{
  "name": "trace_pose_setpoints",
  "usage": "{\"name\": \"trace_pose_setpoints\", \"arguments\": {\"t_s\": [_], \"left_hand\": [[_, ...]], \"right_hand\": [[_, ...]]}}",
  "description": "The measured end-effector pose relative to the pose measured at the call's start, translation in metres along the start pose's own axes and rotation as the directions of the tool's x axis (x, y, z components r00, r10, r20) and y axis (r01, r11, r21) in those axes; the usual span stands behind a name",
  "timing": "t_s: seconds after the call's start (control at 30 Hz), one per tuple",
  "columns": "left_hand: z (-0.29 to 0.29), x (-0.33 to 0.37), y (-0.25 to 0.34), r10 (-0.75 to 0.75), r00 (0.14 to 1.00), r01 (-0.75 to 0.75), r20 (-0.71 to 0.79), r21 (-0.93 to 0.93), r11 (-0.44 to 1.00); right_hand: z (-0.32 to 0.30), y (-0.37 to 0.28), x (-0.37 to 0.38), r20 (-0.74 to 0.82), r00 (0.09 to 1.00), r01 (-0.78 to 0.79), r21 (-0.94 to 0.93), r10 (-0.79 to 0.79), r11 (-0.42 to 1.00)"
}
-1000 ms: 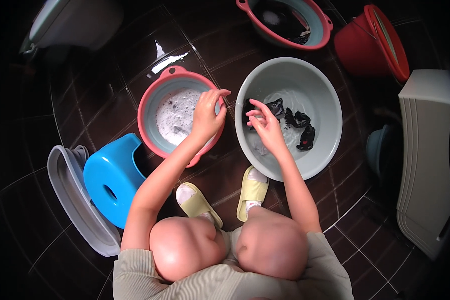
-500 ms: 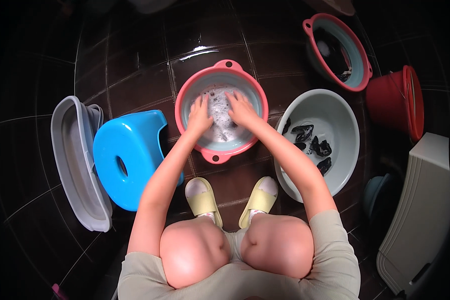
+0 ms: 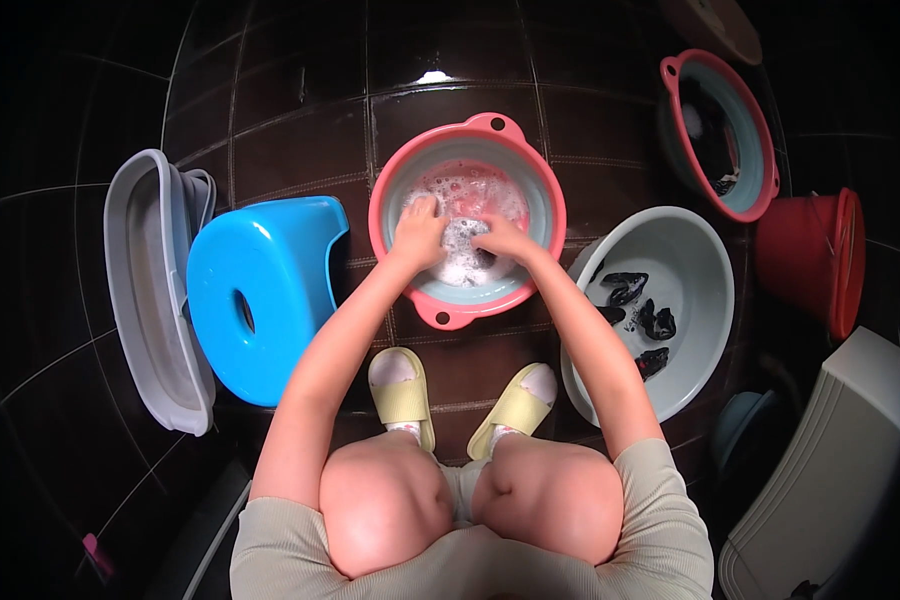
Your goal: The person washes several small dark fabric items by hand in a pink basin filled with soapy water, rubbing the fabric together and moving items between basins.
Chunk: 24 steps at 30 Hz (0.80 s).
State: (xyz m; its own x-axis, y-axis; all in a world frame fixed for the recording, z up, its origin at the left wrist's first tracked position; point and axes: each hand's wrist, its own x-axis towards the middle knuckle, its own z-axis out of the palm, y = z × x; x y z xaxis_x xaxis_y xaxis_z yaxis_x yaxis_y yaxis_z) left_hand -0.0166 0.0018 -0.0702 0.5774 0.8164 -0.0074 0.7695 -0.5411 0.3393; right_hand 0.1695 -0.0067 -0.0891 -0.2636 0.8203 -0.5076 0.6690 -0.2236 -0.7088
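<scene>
A round basin with a coral-pink rim [image 3: 386,180] and grey inner wall stands on the floor in front of me, holding sudsy water [image 3: 470,185]. My left hand [image 3: 420,232] is at the left of the suds, its fingers loosely bent and apart, with no item visible in it. On the right, the fingers of my right hand [image 3: 504,240] close on a small dark wet cloth [image 3: 484,258] at the foam's surface. Foam and water hide part of the cloth and some fingertips.
Right of my knees, a pale grey tub [image 3: 705,310] holds several dark wet cloth pieces [image 3: 658,320]. Beyond it are another pink-rimmed basin [image 3: 760,130] and a red bucket [image 3: 805,255]. A blue stool [image 3: 280,300] and grey folded tubs [image 3: 130,290] stand left.
My view has shifted a little. Both hands, spread in the foam before, have moved closer to the basin's near side; a dark cloth now shows at my right fingers, and pinkish water shows through thinner foam.
</scene>
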Motion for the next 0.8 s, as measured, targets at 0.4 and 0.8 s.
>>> {"name": "trace_pose_setpoints", "arguments": {"t_s": [0.4, 0.8], "left_hand": [[-0.016, 0.006, -0.026, -0.343, 0.832, 0.482, 0.437, -0.875, 0.055], [-0.033, 0.021, -0.002, -0.198, 0.870, 0.438, 0.452, -0.892, -0.111]], "right_hand": [[-0.040, -0.044, -0.016, -0.030, 1.000, 0.028, 0.854, -0.004, 0.520], [-0.035, -0.047, -0.027, 0.057, 0.989, -0.017, 0.960, -0.138, 0.281]]}}
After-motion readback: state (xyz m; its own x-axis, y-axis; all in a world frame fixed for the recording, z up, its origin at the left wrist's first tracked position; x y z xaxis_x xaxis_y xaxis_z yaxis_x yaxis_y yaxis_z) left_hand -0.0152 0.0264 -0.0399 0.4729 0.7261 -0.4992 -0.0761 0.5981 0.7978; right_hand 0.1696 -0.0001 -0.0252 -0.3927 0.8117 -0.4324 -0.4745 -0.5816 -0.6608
